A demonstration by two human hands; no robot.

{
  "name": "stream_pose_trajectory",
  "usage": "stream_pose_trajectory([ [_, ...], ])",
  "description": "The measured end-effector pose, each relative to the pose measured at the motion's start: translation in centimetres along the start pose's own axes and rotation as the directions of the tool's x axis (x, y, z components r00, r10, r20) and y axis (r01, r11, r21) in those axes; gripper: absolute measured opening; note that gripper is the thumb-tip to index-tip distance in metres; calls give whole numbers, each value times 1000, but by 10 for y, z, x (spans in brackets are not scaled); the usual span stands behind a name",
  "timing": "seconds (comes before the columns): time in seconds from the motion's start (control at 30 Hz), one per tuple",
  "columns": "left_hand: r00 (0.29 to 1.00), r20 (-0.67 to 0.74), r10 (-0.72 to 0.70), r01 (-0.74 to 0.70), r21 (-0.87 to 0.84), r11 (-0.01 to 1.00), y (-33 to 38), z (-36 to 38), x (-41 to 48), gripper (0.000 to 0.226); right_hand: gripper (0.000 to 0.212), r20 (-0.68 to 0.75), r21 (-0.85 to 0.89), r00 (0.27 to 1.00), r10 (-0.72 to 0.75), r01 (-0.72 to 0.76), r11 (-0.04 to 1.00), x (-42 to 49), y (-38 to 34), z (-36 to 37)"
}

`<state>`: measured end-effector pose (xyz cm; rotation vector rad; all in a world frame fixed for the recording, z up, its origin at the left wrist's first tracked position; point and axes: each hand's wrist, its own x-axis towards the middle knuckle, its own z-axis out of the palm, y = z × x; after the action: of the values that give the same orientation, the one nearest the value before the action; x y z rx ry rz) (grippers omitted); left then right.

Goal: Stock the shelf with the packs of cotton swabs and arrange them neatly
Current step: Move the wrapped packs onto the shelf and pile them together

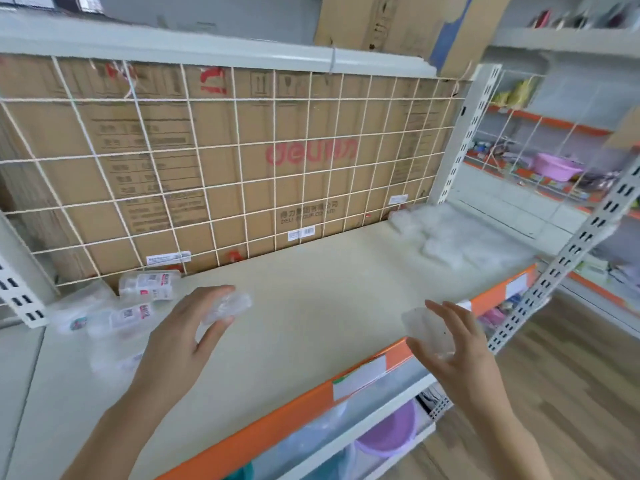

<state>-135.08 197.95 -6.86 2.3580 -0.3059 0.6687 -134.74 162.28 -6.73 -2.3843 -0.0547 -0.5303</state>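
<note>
At the lower left of the frame, a tumbled cluster of cotton swab packs (138, 299) lies on the shelf (311, 299), pushed up against the foot of the wire grid (242, 168). They sit at odd angles, and some show their labels. Just to the right of them my left grip (180, 337) is clamped on a clear pack (230, 306), with my thumb below and my fingers over the top, above the shelf's beige surface. Across the upper middle, a flattened cardboard box (294, 116) with red print stands behind the grid and closes off the back. An orange front rail (277, 420) carrying price tags runs on a slant from bottom centre toward the right. Below it, a purple basin (391, 434) sits on a lower shelf. Right of centre my right grip (460, 348) is closed on a second clear pack (427, 327), held over the shelf's front edge. A white slotted upright (561, 268) rises just beside that grip. At the shelf's far right back corner lies a blurred heap of clear packs (460, 237).
</note>
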Motion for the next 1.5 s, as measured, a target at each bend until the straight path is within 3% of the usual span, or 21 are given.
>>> stream_pose_trajectory([
  [0.43, 964, 145, 221, -196, -169, 966, 17, 76, 68, 26, 54, -202, -99, 957, 208, -231, 968, -15, 30, -30],
  [0.77, 906, 256, 336, -263, -280, 923, 32, 157, 110, 35, 54, -250, -65, 941, 226, -249, 966, 19, 58, -28],
  [0.93, 878, 317, 358, -260, -312, 914, 33, 213, 144, 37, 67, -187, -76, 960, 210, -227, 971, 74, 96, -24],
  [1.17, 888, 306, 342, -283, -222, 933, 61, 291, 195, 38, 78, -64, -135, 983, 173, -180, 974, 144, 149, -23],
  [1.23, 888, 320, 329, -271, -214, 939, 66, 309, 206, 39, 77, -28, -148, 987, 156, -158, 976, 153, 164, -22],
  [1.37, 874, 358, 328, -261, -224, 939, 71, 339, 221, 64, 62, -5, -221, 994, 107, -106, 970, 164, 187, -19],
  [1.5, 833, 422, 357, -269, -255, 929, 72, 352, 236, 47, 58, 9, -310, 993, 118, -109, 945, 172, 196, -17],
])
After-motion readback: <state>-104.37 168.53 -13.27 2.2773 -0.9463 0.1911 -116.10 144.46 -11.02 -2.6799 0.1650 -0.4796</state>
